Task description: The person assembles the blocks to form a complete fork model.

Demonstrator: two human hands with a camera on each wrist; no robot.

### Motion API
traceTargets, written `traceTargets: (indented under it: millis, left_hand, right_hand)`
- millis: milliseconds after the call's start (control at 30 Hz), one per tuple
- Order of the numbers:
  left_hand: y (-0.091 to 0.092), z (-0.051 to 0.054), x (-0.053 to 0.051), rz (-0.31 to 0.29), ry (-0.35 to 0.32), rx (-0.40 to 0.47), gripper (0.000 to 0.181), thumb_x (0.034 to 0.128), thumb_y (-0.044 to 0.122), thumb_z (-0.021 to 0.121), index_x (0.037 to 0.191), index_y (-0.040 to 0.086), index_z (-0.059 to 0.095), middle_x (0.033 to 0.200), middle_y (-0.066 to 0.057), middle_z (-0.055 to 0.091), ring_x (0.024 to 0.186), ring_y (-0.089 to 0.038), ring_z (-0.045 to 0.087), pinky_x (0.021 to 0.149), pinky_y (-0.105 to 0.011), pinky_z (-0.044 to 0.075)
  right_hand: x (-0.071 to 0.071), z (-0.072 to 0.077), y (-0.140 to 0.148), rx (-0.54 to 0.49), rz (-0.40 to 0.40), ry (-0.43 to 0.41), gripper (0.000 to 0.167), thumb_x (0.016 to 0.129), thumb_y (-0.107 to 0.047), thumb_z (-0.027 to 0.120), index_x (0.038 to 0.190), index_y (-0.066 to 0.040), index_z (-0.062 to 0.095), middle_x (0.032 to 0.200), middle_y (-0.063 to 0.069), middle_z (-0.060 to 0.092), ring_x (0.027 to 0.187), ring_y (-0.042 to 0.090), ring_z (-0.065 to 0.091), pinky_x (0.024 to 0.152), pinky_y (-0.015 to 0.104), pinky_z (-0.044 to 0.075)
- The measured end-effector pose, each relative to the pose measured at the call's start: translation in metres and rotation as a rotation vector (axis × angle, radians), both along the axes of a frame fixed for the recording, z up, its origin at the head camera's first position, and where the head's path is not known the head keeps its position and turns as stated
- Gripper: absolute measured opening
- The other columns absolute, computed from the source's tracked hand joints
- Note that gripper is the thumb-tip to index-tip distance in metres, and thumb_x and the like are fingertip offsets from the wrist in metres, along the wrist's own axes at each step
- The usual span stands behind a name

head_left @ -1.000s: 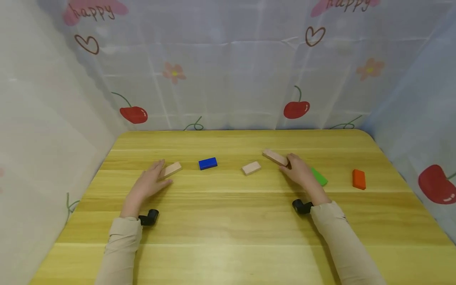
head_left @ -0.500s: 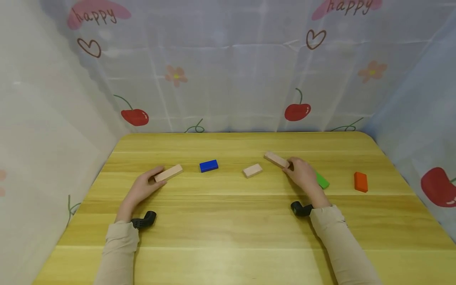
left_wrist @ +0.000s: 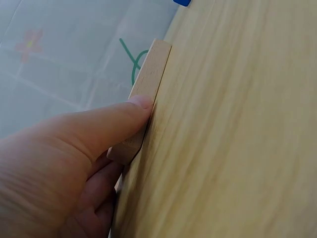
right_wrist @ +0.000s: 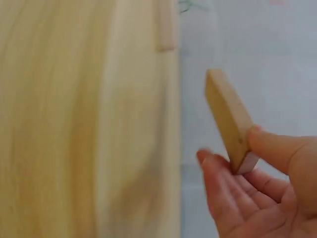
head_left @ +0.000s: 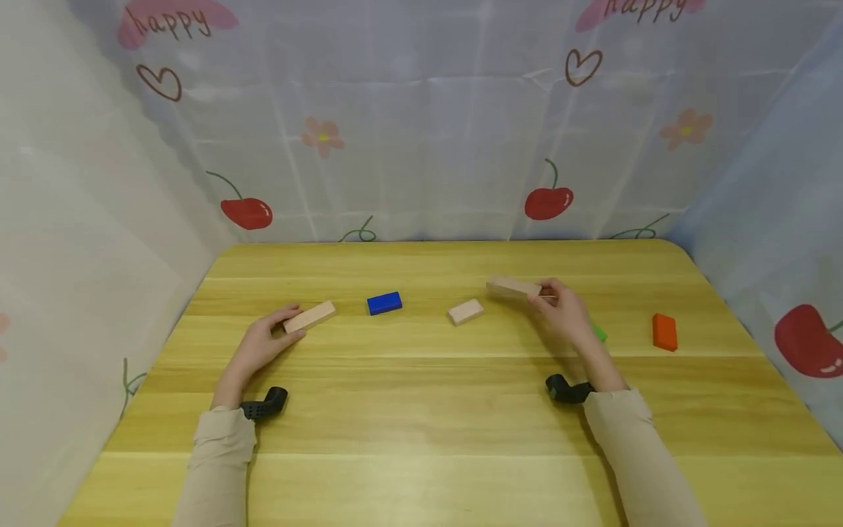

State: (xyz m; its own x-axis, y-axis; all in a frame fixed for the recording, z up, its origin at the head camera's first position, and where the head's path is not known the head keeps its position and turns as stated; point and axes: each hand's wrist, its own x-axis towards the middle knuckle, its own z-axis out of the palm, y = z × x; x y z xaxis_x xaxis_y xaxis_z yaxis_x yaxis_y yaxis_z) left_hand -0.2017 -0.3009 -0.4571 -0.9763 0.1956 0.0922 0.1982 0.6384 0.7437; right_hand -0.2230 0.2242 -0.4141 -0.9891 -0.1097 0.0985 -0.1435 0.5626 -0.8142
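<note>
L hand point(head_left: 258, 347) pinching; R hand point(head_left: 568, 316) pinching too, fingers point(right_wrist: 216, 193) prob. half-bent.

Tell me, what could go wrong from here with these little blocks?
First, the right hand holds a long block by one end, off the table, so it might tip or slip and drop. Second, the short block lies close to it, so lowering the long one carelessly could bump it. Third, the green block is mostly hidden behind that hand in the head view, so it could get knocked unnoticed.
</note>
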Motion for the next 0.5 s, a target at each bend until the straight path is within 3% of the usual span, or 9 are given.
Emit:
traceTargets:
  millis: [167,267,367,500]
  left_hand:
    - [-0.001,0.001,0.000,-0.001,-0.011,0.005,0.054,0.0892,0.023,0.067,0.133,-0.003,0.049,0.143,-0.016,0.038,0.131,-0.038,0.028,0.102,-0.051,0.024]
    - [0.000,0.001,0.001,-0.003,-0.021,0.010,0.055,0.0892,0.023,0.067,0.134,-0.004,0.049,0.143,-0.016,0.037,0.132,-0.038,0.027,0.103,-0.051,0.024]
    - [0.000,0.001,0.001,-0.005,-0.019,0.011,0.055,0.0894,0.023,0.066,0.133,-0.004,0.049,0.143,-0.017,0.037,0.131,-0.039,0.027,0.103,-0.051,0.023]
    - [0.000,0.000,0.001,-0.005,-0.006,0.005,0.054,0.0897,0.023,0.066,0.133,-0.005,0.049,0.142,-0.018,0.037,0.131,-0.040,0.028,0.102,-0.052,0.023]
  right_hand:
    - [0.014,0.012,-0.006,-0.358,0.087,-0.121,0.047,0.096,-0.013,0.054,0.133,0.012,0.038,0.123,0.026,0.046,0.104,0.021,0.059,0.090,0.038,0.044]
    - [0.025,0.013,-0.011,-0.500,0.169,-0.166,0.048,0.095,-0.007,0.055,0.135,0.012,0.036,0.121,0.022,0.047,0.100,0.011,0.059,0.091,0.037,0.042]
    - [0.034,0.010,-0.016,-0.538,0.243,-0.207,0.049,0.096,-0.005,0.054,0.137,0.011,0.035,0.116,0.017,0.050,0.099,0.012,0.059,0.091,0.039,0.042]
    - [0.043,0.004,-0.026,-0.489,0.306,-0.254,0.047,0.096,-0.007,0.053,0.138,0.007,0.039,0.108,0.014,0.053,0.095,0.016,0.059,0.089,0.042,0.044]
